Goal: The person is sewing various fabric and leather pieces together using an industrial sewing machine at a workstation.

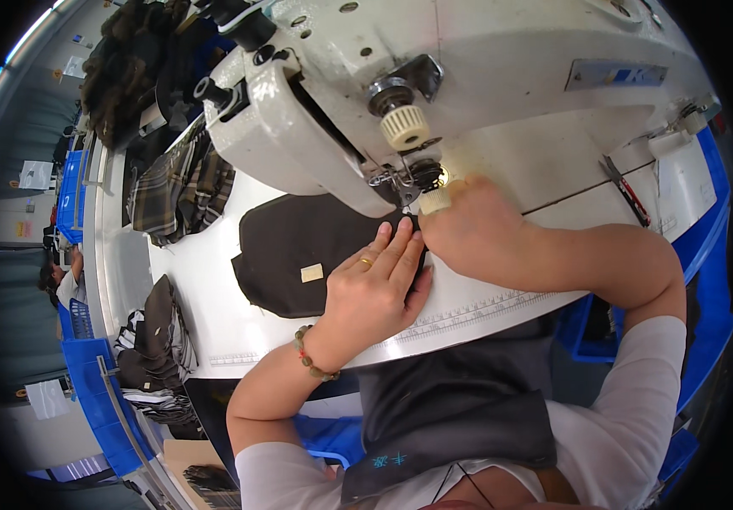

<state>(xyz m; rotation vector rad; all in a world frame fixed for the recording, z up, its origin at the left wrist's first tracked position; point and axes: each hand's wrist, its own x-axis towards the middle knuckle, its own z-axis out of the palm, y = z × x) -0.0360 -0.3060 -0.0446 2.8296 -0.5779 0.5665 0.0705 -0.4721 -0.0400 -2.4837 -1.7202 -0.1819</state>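
Head view. White work table (217, 327), ruler scale (468, 315) along its curved near edge. Sewing machine (298, 144) overhead, lamp lit by the needle. Dark fabric piece (277, 246) flat on the table, its right end beneath the machine head; small pale label (312, 273) on top. Left hand (375, 285) flat on the fabric, fingers extended, close together. Right hand (472, 225) curled beside the needle area; cannot tell whether it pinches the fabric edge. Red-and-black snips (627, 194) lie to the right. Plaid cloth (175, 195) heaped at left; dark and striped pieces (158, 331) stacked nearer. Beyond: blue bins (99, 408), curtains (22, 314), wall papers (36, 175), another person (69, 280) at far left.
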